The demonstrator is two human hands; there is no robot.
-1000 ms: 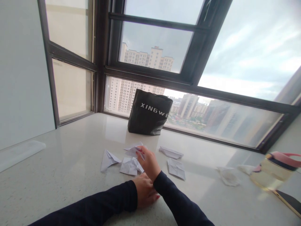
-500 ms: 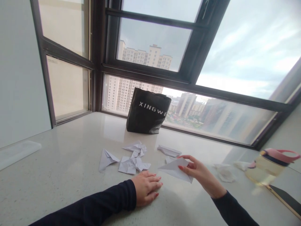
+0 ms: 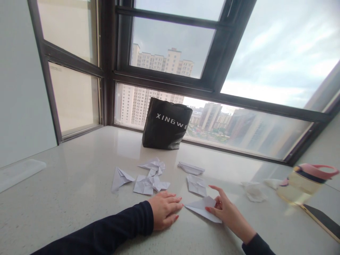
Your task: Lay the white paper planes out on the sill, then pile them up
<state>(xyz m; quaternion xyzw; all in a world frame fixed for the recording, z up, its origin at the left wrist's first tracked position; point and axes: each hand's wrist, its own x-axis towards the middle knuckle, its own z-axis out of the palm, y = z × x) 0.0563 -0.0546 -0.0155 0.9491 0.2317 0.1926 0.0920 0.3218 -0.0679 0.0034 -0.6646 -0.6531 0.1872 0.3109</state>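
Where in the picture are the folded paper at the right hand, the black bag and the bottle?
Folded paper (image 3: 199,206) at the right hand (image 3: 228,210): head view, its white upper face.
Black bag (image 3: 165,130): head view, middle of its front.
Bottle (image 3: 299,186): head view, its see-through body.

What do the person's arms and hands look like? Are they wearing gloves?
No gloves! The left hand and right hand are bare, with shiny-looking reddish-pink nails. The arms wear long, plain, dark sleeves that look navy blue. I see no rings or bracelets.
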